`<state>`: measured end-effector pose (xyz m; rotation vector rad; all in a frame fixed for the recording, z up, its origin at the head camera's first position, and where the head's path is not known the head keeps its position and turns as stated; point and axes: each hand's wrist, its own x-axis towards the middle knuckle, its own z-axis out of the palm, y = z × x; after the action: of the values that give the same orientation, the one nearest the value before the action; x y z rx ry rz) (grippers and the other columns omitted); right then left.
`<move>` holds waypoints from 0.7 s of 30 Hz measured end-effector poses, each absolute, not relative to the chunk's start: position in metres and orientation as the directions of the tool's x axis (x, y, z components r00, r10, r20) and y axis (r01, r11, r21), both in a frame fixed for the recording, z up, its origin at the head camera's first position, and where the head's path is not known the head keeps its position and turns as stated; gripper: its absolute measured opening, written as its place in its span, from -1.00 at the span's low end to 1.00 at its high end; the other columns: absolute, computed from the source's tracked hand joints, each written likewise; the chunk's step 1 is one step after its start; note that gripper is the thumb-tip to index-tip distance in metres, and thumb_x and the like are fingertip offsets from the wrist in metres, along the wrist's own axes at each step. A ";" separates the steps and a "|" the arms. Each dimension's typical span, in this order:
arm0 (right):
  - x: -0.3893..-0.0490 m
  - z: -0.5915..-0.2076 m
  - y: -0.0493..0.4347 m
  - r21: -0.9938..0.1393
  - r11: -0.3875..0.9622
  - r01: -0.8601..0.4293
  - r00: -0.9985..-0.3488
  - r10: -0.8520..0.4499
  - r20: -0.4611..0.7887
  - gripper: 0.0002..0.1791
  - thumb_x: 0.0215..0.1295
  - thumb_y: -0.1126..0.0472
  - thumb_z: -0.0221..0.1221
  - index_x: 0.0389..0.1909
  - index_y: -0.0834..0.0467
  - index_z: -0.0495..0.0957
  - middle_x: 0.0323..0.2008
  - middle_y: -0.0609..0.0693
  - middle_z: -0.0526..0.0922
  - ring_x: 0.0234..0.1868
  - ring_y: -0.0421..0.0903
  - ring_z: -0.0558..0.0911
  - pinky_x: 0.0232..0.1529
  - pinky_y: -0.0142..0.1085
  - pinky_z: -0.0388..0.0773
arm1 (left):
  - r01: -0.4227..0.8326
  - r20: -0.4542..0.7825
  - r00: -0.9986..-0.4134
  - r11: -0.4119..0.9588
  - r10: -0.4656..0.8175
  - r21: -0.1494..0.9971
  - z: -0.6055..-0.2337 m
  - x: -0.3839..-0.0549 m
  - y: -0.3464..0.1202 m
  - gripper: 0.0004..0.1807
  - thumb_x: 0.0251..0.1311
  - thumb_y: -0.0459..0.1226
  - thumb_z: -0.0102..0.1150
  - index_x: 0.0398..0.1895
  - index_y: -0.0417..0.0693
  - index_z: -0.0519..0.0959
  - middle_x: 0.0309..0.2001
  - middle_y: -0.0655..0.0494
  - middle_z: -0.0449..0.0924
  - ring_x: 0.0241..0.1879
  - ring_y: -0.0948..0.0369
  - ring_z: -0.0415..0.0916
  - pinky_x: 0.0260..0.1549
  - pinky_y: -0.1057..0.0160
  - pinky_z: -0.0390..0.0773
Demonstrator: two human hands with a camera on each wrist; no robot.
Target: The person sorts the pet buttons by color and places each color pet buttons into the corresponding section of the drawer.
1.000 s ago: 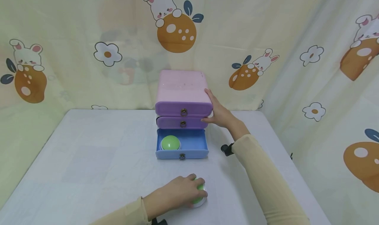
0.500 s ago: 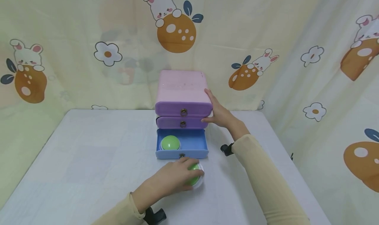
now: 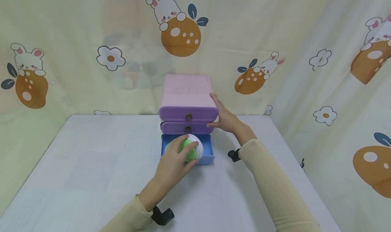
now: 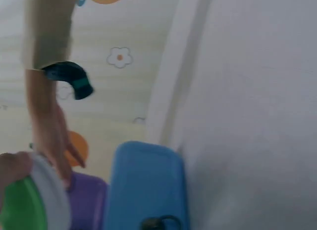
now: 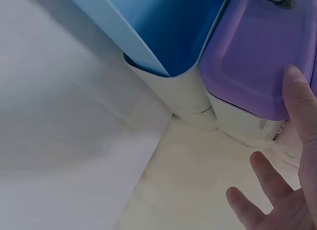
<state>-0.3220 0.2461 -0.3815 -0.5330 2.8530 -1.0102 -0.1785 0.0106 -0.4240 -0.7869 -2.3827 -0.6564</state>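
My left hand [image 3: 171, 166] grips a round green dome with a white rim [image 3: 191, 154] over the pulled-out blue drawer [image 3: 209, 154]. In the left wrist view the dome is tilted, its white underside edge toward the drawer unit. Behind my left fingers, a second green dome [image 3: 168, 147] in the drawer is mostly hidden. My right hand [image 3: 226, 118] rests on the right side of the pink drawer unit [image 3: 187, 89]. Its thumb touches the front of the purple middle drawer [image 5: 247, 56], and the other fingers extend along the side.
The purple top drawer [image 3: 174, 114] is pushed in. The unit stands at the back of a white-covered table [image 3: 91, 171], against a curtain [image 3: 134, 55] with rabbit prints. Black wrist camera mounts [image 3: 163, 216] stick out below the sleeves.
My left hand has carried the green dome from the table forward and up over the blue drawer, tilting it. My right hand has stayed at the unit's side.
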 end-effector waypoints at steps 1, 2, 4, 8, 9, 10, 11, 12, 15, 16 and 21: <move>-0.322 -0.382 0.246 -0.623 0.722 -0.300 -0.937 -0.344 0.052 0.35 -0.03 0.19 0.44 0.45 -0.32 -0.45 0.53 -0.05 -0.28 0.49 0.10 0.00 0.40 0.18 0.04 | 0.639 0.649 -0.680 0.711 0.341 0.295 -0.429 -0.180 0.013 -0.42 -0.05 -0.08 0.45 0.12 0.19 0.51 0.20 -0.05 0.39 0.16 -0.05 0.42 -0.12 0.04 0.66; -0.322 -0.382 0.246 -0.623 0.722 -0.302 -0.937 -0.346 0.053 0.35 -0.03 0.19 0.44 0.45 -0.32 -0.46 0.53 -0.05 -0.27 0.49 0.11 0.02 0.40 0.19 0.04 | 0.632 0.672 -0.676 0.707 0.303 0.317 -0.433 -0.182 0.015 -0.42 -0.06 -0.09 0.45 0.11 0.17 0.51 0.20 -0.07 0.38 0.16 -0.05 0.41 -0.08 0.01 0.64; -0.322 -0.382 0.246 -0.626 0.718 -0.305 -0.936 -0.348 0.056 0.34 -0.02 0.19 0.44 0.45 -0.32 -0.46 0.53 -0.04 -0.27 0.49 0.11 0.02 0.40 0.20 0.04 | 0.626 0.704 -0.666 0.696 0.245 0.351 -0.442 -0.188 0.020 -0.43 -0.05 -0.12 0.45 0.10 0.14 0.50 0.20 -0.09 0.37 0.18 -0.07 0.38 0.01 -0.02 0.59; -0.323 -0.384 0.247 -0.617 0.723 -0.312 -0.935 -0.349 0.063 0.35 -0.02 0.18 0.44 0.45 -0.32 -0.47 0.53 -0.05 -0.27 0.49 0.11 0.02 0.40 0.19 0.04 | 0.615 0.734 -0.654 0.693 0.183 0.376 -0.459 -0.198 0.029 -0.45 -0.02 -0.14 0.43 0.09 0.10 0.49 0.21 -0.10 0.34 0.22 -0.05 0.33 0.16 -0.01 0.48; -0.324 -0.384 0.247 -0.618 0.722 -0.312 -0.934 -0.351 0.061 0.35 -0.02 0.18 0.44 0.45 -0.33 -0.47 0.53 -0.05 -0.27 0.49 0.11 0.01 0.40 0.19 0.04 | 0.611 0.737 -0.653 0.697 0.175 0.376 -0.463 -0.200 0.031 -0.46 -0.01 -0.15 0.43 0.09 0.10 0.49 0.20 -0.10 0.34 0.23 -0.05 0.33 0.17 0.00 0.47; -0.324 -0.385 0.247 -0.619 0.722 -0.309 -0.935 -0.349 0.059 0.35 -0.02 0.18 0.44 0.45 -0.34 -0.47 0.53 -0.05 -0.27 0.49 0.10 0.01 0.41 0.18 0.04 | 0.605 0.738 -0.653 0.703 0.170 0.374 -0.466 -0.201 0.032 -0.45 -0.02 -0.15 0.43 0.09 0.10 0.49 0.20 -0.10 0.34 0.23 -0.05 0.32 0.17 0.00 0.47; -0.324 -0.386 0.248 -0.620 0.722 -0.308 -0.935 -0.349 0.057 0.35 -0.02 0.17 0.44 0.44 -0.34 -0.47 0.53 -0.05 -0.27 0.49 0.10 0.01 0.41 0.17 0.04 | 0.601 0.738 -0.654 0.708 0.168 0.371 -0.468 -0.203 0.033 -0.45 -0.03 -0.15 0.44 0.09 0.10 0.50 0.20 -0.09 0.34 0.23 -0.05 0.32 0.16 0.01 0.48; -0.324 -0.387 0.247 -0.622 0.721 -0.304 -0.936 -0.347 0.055 0.35 -0.02 0.17 0.44 0.44 -0.35 -0.47 0.53 -0.06 -0.27 0.49 0.09 0.01 0.41 0.16 0.04 | 0.596 0.737 -0.655 0.714 0.168 0.367 -0.471 -0.204 0.033 -0.44 -0.04 -0.16 0.44 0.09 0.10 0.50 0.20 -0.09 0.35 0.22 -0.05 0.32 0.16 0.00 0.48; -0.323 -0.387 0.247 -0.625 0.718 -0.306 -0.935 -0.352 0.052 0.35 -0.02 0.18 0.44 0.44 -0.35 -0.48 0.53 -0.05 -0.26 0.49 0.10 0.02 0.41 0.17 0.05 | 0.579 0.722 -0.668 0.736 0.180 0.351 -0.476 -0.206 0.033 -0.43 -0.04 -0.15 0.44 0.11 0.13 0.49 0.20 -0.08 0.36 0.23 -0.06 0.33 0.10 -0.02 0.53; -0.323 -0.388 0.248 -0.623 0.719 -0.307 -0.934 -0.352 0.054 0.35 -0.02 0.18 0.44 0.44 -0.34 -0.48 0.53 -0.04 -0.25 0.49 0.10 0.02 0.41 0.17 0.05 | 0.572 0.714 -0.675 0.743 0.186 0.346 -0.476 -0.207 0.032 -0.42 -0.03 -0.14 0.44 0.12 0.13 0.49 0.21 -0.07 0.37 0.23 -0.07 0.33 0.08 -0.03 0.54; -0.324 -0.386 0.248 -0.613 0.719 -0.328 -0.931 -0.356 0.081 0.36 -0.05 0.18 0.46 0.46 -0.29 -0.45 0.53 0.01 -0.19 0.48 0.10 0.05 0.41 0.14 0.07 | 0.544 0.672 -0.706 0.778 0.224 0.314 -0.474 -0.209 0.031 -0.40 -0.03 -0.12 0.44 0.14 0.12 0.48 0.21 -0.04 0.40 0.22 -0.07 0.37 -0.15 -0.05 0.65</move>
<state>-0.3240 0.2482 -0.3862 -0.5712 2.8730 -1.0110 -0.2092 0.0309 -0.4745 -0.5693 -2.3388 -0.6674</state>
